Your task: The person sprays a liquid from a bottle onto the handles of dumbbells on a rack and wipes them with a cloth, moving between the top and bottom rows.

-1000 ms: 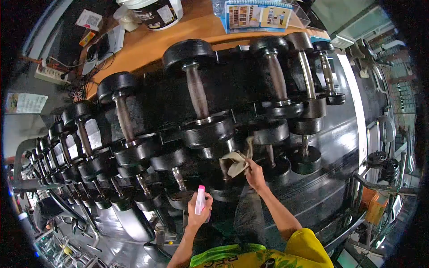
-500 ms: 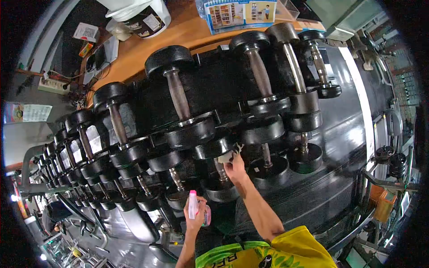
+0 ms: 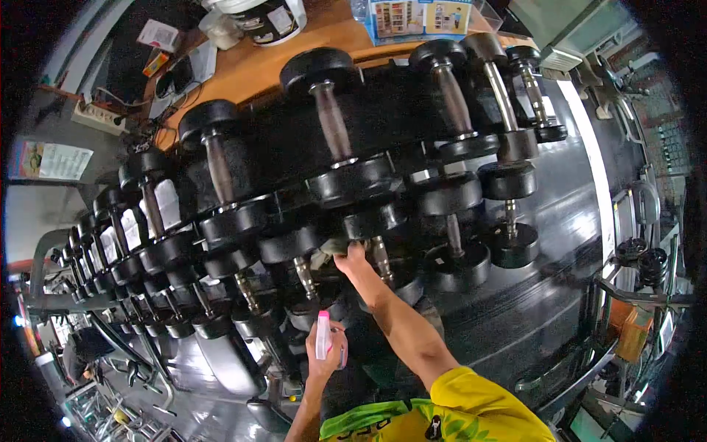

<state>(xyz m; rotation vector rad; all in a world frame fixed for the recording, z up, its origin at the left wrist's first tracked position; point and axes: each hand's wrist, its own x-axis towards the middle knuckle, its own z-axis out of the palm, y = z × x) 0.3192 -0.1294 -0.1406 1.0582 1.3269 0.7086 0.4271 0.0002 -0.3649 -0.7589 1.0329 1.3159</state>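
Note:
My left hand [image 3: 317, 362] is closed around a spray bottle [image 3: 323, 337] with a white and pink top, held low in front of the rack. A light cloth [image 3: 333, 250] is bunched in my right hand [image 3: 354, 261], which reaches between two lower-row dumbbells. To the right of that hand is the metal handle of one dumbbell [image 3: 381, 258]; the other dumbbell [image 3: 303, 277] lies to its left. The fingertips are partly hidden beneath the black dumbbell heads.
An upper row of larger dumbbells [image 3: 333, 121] runs above my hands. Behind it, a wooden counter [image 3: 324, 38] carries a white tub [image 3: 265, 18] and a desk calendar [image 3: 420, 20]. A bench [image 3: 224, 365] stands at lower left, and dark floor [image 3: 563, 199] spreads to the right.
My right hand has moved with the cloth from the right side of a lower dumbbell's handle to its left side. The view has shifted slightly; my left hand still grips the bottle.

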